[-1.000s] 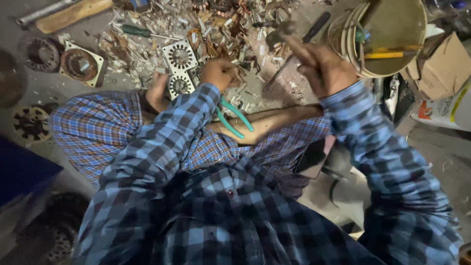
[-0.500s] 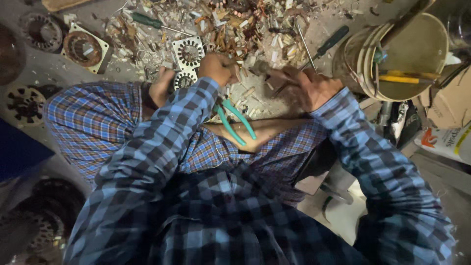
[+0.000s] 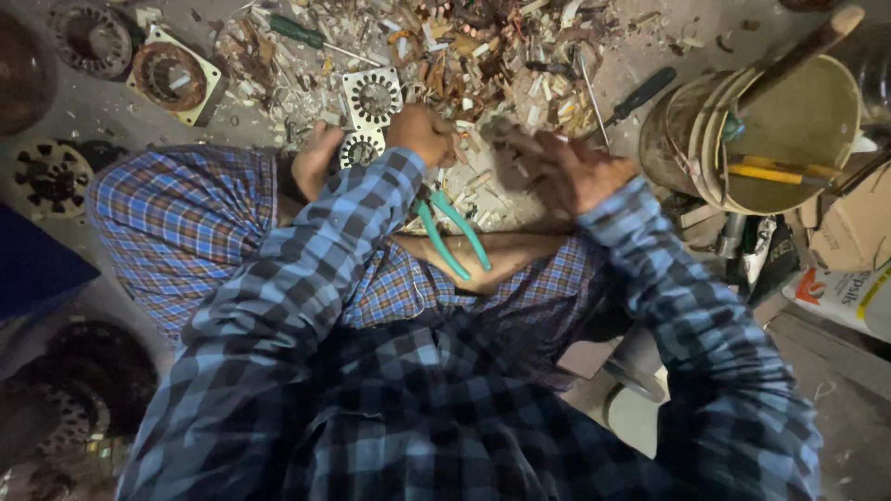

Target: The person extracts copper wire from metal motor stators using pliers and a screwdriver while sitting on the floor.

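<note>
Floor (image 3: 111, 121): scrap heap (image 3: 464, 56) of wire bits and paper slivers spread far centre, so I judge much stripping done.

Bucket (image 3: 789, 139) far right, tools inside.

Stripped-looking stator (image 3: 167, 76) far left, laminated disc (image 3: 51, 176) left; I count these finished.

Square stator (image 3: 374, 97) far centre, second small stator (image 3: 360, 148) just beside left hand (image 3: 422, 134); I read this as work piece, not finished.

Left hand closed on green-handled pliers (image 3: 450, 232), handles trailing near.

Right hand (image 3: 566, 167) blurred, fingers curled; contents I cannot tell.

Screwdrivers (image 3: 640, 93) idle.

Stacked buckets (image 3: 798, 139) at right, green-handled screwdriver (image 3: 306, 32) at top, round rusty motor core (image 3: 170, 77) at left.
</note>
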